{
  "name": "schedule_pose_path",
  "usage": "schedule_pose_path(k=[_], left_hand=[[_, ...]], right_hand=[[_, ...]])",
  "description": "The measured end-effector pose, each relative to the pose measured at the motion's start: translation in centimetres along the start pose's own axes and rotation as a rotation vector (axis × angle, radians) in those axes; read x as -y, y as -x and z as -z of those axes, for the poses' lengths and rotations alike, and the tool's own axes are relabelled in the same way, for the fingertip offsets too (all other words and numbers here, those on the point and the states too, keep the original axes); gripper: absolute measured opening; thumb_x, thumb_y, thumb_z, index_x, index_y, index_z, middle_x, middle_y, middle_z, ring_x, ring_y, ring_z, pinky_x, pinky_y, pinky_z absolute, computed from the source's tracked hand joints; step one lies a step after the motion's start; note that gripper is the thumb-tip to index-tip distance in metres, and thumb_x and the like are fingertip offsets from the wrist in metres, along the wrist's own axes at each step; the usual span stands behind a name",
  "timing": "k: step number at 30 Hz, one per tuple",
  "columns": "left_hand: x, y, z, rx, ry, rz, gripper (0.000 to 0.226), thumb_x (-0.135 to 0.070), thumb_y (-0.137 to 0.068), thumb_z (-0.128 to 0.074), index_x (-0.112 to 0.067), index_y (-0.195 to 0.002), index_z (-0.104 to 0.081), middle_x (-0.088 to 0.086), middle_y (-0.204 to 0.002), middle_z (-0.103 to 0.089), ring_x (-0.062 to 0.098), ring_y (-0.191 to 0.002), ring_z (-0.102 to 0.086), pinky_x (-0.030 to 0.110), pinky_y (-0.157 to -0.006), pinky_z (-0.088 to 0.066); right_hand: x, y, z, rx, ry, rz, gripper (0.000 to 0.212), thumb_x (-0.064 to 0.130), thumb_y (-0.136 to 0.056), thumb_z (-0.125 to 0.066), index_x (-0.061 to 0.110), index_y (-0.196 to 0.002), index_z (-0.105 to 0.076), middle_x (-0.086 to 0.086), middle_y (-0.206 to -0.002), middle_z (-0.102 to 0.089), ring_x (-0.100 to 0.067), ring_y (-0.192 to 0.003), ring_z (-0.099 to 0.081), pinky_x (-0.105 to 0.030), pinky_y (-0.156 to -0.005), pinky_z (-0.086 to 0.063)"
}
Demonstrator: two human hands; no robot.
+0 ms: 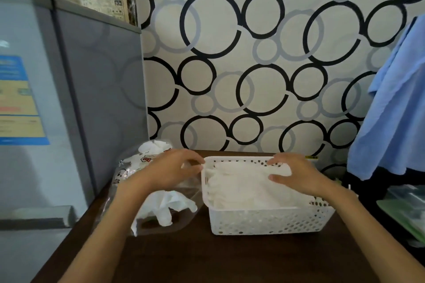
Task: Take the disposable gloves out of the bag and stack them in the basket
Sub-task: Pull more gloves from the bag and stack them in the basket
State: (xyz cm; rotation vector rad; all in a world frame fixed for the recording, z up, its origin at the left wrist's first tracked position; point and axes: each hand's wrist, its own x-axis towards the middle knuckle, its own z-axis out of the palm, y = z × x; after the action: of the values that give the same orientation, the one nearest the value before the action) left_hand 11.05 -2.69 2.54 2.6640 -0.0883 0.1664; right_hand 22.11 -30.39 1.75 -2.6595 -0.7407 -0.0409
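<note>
Gloves: a white, crumpled stack (248, 187) lies inside the basket, filling most of its floor; more loose gloves (165, 208) lie in the bag to the left, and a further white bunch (154, 146) shows at the bag's far end.
Wall: pale paper with black and grey rings (253, 53) stands behind the table.
Cabinet: a grey unit (92, 99) fills the left side, with a blue and yellow sticker (19, 101) on its near face and old newspaper (101, 1) on top.
Cloth: a blue cloth (395, 110) hangs at the right edge.
Table: dark brown wood (202, 257), carrying the bag on the left and the basket just beside it on the right.
Basket: white plastic with perforated walls (271, 221), upright, its left wall touching the bag.
Bag: clear plastic with small cartoon prints (128, 174), lying on its side and open toward the near side.
Left hand: the left hand (173, 171) hovers over the bag at the basket's far-left corner — fingers curled, fingertips pinching what looks like a thin edge of glove at the rim; the exact hold is blurred.
Right hand: the right hand (296, 173) sits over the basket's far-right part — fingers bent at the far rim, thumb stretched across the stack; whether it pinches a glove or only presses, I cannot tell.
</note>
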Motion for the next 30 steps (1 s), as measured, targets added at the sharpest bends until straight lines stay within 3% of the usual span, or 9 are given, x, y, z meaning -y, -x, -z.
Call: schedule_pose_path(k=[4,8,12,16,20,22,25,28,30], left_hand=[[4.3,4.0,3.0,0.080,0.037,0.182,0.043,-0.037,-0.079,-0.075,-0.033,-0.116,-0.053,-0.024,-0.107,-0.046,0.002,-0.104,-0.049,0.018,-0.082,-0.041],[6.2,3.8,3.4,0.134,0.046,0.242,0.007,-0.021,-0.087,-0.069,-0.022,-0.093,-0.067,-0.008,-0.100,-0.067,0.010,-0.091,-0.065,0.022,-0.079,-0.052],[6.7,3.5,3.4,0.082,0.146,0.248,0.009,-0.010,-0.088,-0.063,-0.014,-0.088,-0.070,0.000,-0.086,-0.074,0.006,-0.069,-0.069,0.030,-0.075,-0.057],[6.5,3.5,3.6,-0.018,0.268,0.199,0.006,-0.011,-0.087,-0.065,-0.014,-0.088,-0.070,0.001,-0.081,-0.075,0.010,-0.071,-0.071,0.024,-0.069,-0.058],[6.3,3.4,3.4,-0.069,0.268,0.171,0.003,-0.017,-0.086,-0.068,-0.017,-0.084,-0.071,0.000,-0.079,-0.075,0.010,-0.072,-0.071,0.023,-0.067,-0.057],[6.6,3.3,3.2,-0.043,0.212,0.177,0.004,-0.021,-0.085,-0.068,-0.022,-0.084,-0.071,-0.003,-0.080,-0.075,0.007,-0.074,-0.070,0.029,-0.074,-0.057],[6.7,3.1,3.1,-0.086,0.089,0.147,0.008,-0.038,-0.083,-0.066,-0.036,-0.090,-0.069,-0.018,-0.090,-0.070,0.001,-0.084,-0.066,0.035,-0.085,-0.055],[5.3,3.0,3.1,-0.177,0.141,0.054,0.037,-0.069,-0.074,-0.059,-0.042,-0.097,-0.065,-0.026,-0.096,-0.063,-0.005,-0.091,-0.060,0.027,-0.084,-0.052],[3.8,3.2,3.0,-0.115,0.276,-0.044,0.057,-0.079,-0.067,-0.057,-0.041,-0.109,-0.060,-0.026,-0.104,-0.061,-0.007,-0.099,-0.058,0.020,-0.087,-0.049]], right_hand=[[6.6,1.7,-1.4,-0.118,-0.121,0.118,0.019,0.034,-0.085,-0.067,0.039,-0.103,-0.064,0.019,-0.108,-0.058,-0.002,-0.101,-0.051,-0.021,-0.085,-0.040],[14.6,3.5,-4.3,-0.077,-0.088,0.221,0.021,0.044,-0.085,-0.064,0.036,-0.103,-0.070,0.015,-0.097,-0.068,0.001,-0.078,-0.057,-0.012,-0.067,-0.039],[18.5,2.7,-8.4,-0.040,0.161,0.191,0.029,0.040,-0.090,-0.059,0.026,-0.116,-0.063,0.000,-0.114,-0.064,-0.017,-0.100,-0.060,-0.028,-0.084,-0.044],[19.4,2.0,-10.1,-0.061,0.240,0.142,0.022,0.027,-0.094,-0.056,0.022,-0.114,-0.063,-0.003,-0.115,-0.063,-0.020,-0.103,-0.059,-0.029,-0.083,-0.042],[18.3,1.8,-8.8,-0.064,-0.031,0.207,0.009,0.036,-0.090,-0.061,0.033,-0.096,-0.067,0.013,-0.102,-0.060,-0.005,-0.093,-0.057,-0.021,-0.081,-0.046],[17.4,1.5,-7.6,-0.015,-0.243,0.244,0.002,0.036,-0.089,-0.061,0.036,-0.087,-0.060,0.019,-0.096,-0.056,0.000,-0.090,-0.056,-0.019,-0.081,-0.049],[16.1,1.1,-6.0,0.007,-0.548,0.199,0.006,0.032,-0.093,-0.056,0.026,-0.091,-0.057,0.017,-0.085,-0.064,0.004,-0.078,-0.060,-0.009,-0.065,-0.048],[15.1,0.8,-4.9,-0.020,-0.707,0.157,0.012,0.032,-0.094,-0.054,0.021,-0.095,-0.059,0.017,-0.065,-0.066,0.006,-0.061,-0.058,-0.006,-0.059,-0.044],[14.3,0.4,-4.5,-0.025,-0.818,0.111,0.012,0.032,-0.094,-0.054,0.022,-0.097,-0.061,0.010,-0.080,-0.071,-0.002,-0.076,-0.064,-0.018,-0.073,-0.050]])
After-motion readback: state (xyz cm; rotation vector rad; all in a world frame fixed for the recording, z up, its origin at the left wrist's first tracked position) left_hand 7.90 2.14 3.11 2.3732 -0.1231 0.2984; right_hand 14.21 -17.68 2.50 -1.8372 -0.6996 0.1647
